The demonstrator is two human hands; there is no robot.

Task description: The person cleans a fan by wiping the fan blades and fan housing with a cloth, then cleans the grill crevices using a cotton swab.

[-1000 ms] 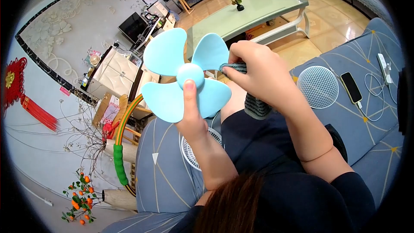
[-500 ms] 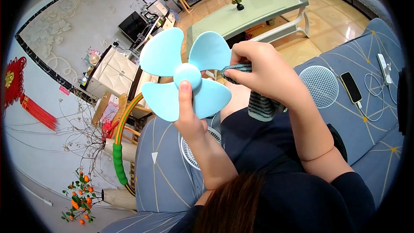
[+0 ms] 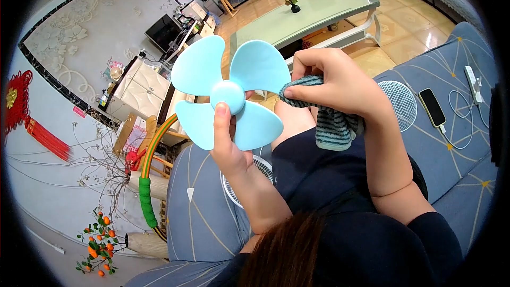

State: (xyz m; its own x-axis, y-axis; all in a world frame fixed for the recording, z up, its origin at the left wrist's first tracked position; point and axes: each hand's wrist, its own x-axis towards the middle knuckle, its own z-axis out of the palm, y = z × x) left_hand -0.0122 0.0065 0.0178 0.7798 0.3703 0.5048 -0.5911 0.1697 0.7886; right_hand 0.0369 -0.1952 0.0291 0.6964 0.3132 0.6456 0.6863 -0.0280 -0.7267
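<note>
A light blue fan blade [image 3: 260, 66] with broad petals around a round hub is held up in front of me. My left hand [image 3: 229, 146] grips it at the hub, thumb on the front, the other fingers mostly hidden behind. My right hand [image 3: 332, 82] pinches a dark striped cloth [image 3: 336, 127] against the outer edge of the upper right petal. The rest of the cloth hangs below my fingers. Partly behind my left forearm lies a white round fan grille [image 3: 264, 167] on the sofa.
On the blue sofa [image 3: 446, 85] to the right lie a round mesh grille [image 3: 402, 107], a charging phone [image 3: 432, 107] and a power strip [image 3: 473, 84]. A glass-topped coffee table [image 3: 319, 13] stands ahead. To the left are a striped hoop [image 3: 146, 202] and an orange-fruited plant [image 3: 98, 247].
My right hand has shifted slightly right with the cloth, and more of the cloth shows. The fan blade has turned a little, its upper right petal now facing me more fully.
</note>
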